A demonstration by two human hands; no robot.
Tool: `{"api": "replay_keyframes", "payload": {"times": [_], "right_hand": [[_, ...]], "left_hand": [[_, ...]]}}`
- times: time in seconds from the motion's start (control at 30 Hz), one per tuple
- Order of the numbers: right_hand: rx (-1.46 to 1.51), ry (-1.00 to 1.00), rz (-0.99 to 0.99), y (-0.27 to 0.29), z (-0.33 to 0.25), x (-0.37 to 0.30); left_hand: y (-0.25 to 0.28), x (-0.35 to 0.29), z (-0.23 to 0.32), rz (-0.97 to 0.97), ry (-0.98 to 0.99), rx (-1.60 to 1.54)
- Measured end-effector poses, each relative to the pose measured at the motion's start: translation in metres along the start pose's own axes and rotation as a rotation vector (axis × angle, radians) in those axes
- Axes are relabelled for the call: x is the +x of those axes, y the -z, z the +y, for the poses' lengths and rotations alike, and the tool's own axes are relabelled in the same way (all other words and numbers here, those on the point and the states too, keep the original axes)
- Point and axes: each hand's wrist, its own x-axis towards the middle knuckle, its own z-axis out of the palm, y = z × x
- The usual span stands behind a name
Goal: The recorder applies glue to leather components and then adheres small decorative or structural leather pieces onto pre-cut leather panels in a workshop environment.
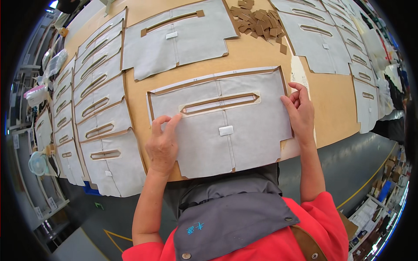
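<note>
A light grey fabric panel (pixel 196 148) with brown edges lies flat in front of me, notched at its lower right corner. Across its upper half runs a long narrow slot with a cream-and-brown border (pixel 222 102). A small white tab (pixel 226 130) sits below the slot on the centre seam. My left hand (pixel 162 143) is at the panel's left side, its thumb tip by the slot's left end and its fingers bent apart. At the right edge is my right hand (pixel 300 111), thumb against the panel, index finger raised apart from it and other fingers curled. No object shows between the fingers of either hand.
Another grey panel (pixel 152 50) with a brown strip lies behind. Overlapping rows of similar panels (pixel 106 158) run along the left; more panels (pixel 324 48) lie at the right. Small brown pieces (pixel 259 21) are heaped at the back. The wooden table (pixel 326 95) ends near my waist.
</note>
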Motion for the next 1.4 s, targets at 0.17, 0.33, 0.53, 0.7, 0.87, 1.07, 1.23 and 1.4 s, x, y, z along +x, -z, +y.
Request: {"api": "replay_keyframes", "payload": {"times": [0.17,0.33,0.53,0.7,0.87,1.07,1.23,1.4], "right_hand": [[-0.231,0.242,0.057,0.0,0.004,0.0],[-0.346,0.662,-0.035,-0.005,-0.001,-0.007],[-0.376,0.759,-0.156,-0.009,0.004,-0.008],[-0.38,0.763,-0.162,-0.007,0.003,-0.005],[-0.353,0.723,-0.185,-0.005,-0.002,-0.007],[-0.362,0.712,-0.193,-0.008,-0.004,-0.008],[-0.361,0.717,-0.189,-0.008,-0.005,-0.009],[-0.366,0.729,-0.189,-0.008,-0.006,-0.01]], "left_hand": [[0.0,0.001,0.0,0.001,-0.007,0.003],[-0.002,0.001,-0.002,0.026,-0.031,0.003],[0.0,0.001,-0.004,0.022,-0.036,0.002],[0.005,-0.001,-0.002,-0.031,0.015,0.071],[-0.002,-0.001,-0.005,-0.011,-0.056,0.046],[0.005,0.0,-0.01,-0.046,-0.105,0.049],[0.01,0.0,-0.017,-0.055,-0.159,0.008],[0.01,-0.007,-0.024,-0.058,-0.177,0.002]]}}
